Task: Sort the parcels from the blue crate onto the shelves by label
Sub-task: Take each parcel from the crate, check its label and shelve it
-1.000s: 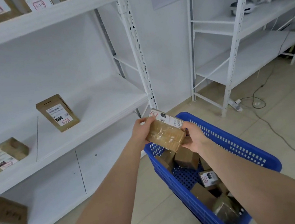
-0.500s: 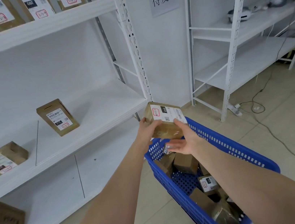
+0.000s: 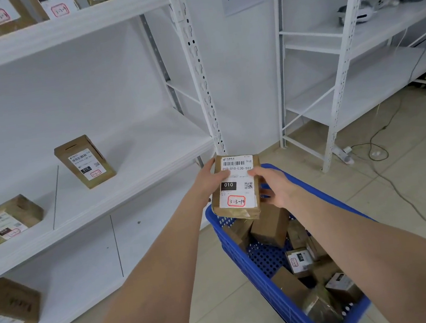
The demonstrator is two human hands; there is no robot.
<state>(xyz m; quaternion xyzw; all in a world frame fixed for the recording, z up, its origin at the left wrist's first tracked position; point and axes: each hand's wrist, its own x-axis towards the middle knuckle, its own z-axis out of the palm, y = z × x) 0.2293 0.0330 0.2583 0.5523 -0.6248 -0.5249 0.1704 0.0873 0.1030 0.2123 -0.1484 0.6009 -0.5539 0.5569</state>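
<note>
- Head view: white shelving (image 3: 136,169) stands at left over a tiled floor (image 3: 227,310); a labelled box (image 3: 84,161) stands on the middle shelf.
- The blue crate (image 3: 244,263) sits near right, with loose parcels (image 3: 270,227) inside.
- Both hands grasp one parcel (image 3: 237,188) above the crate's far end, label towards the camera: left hand (image 3: 206,178) on its left edge, right hand (image 3: 275,185) on its right.

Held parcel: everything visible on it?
The small brown cardboard parcel, taped, is held tilted, label toward the camera, above the blue plastic crate. Its white shipping label shows a barcode, 010-010-L30-551, a black 010 block, a QR code and a red-ringed handwritten code starting 3-3. The left hand holds its left edge; the right hand pinches the right edge, thumb on the label.
</note>
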